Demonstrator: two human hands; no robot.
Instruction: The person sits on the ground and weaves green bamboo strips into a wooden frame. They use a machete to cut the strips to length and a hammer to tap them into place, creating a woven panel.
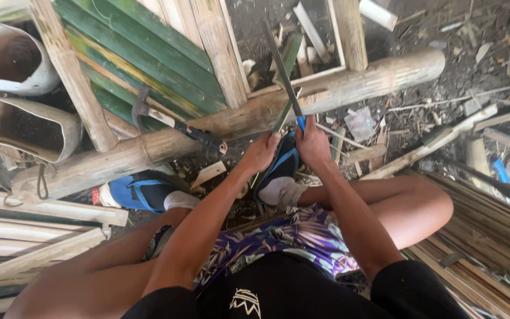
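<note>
I sit on the ground with knees spread, both arms reaching forward. My right hand point(313, 143) is shut on the blue handle of a long dark knife point(281, 74), whose blade points up and away across a thick bamboo pole point(337, 88). My left hand point(260, 153) grips the lower end of a thin green bamboo strip point(288, 59) that stands against the blade. Both hands are close together above my blue shoe point(283, 168).
A hammer point(175, 123) lies on the thick pole beside a panel of green bamboo slats point(143, 59). Split pale bamboo strips point(25, 236) pile at the left, and thin strips point(491, 230) at the right. Scraps and shavings litter the dirt.
</note>
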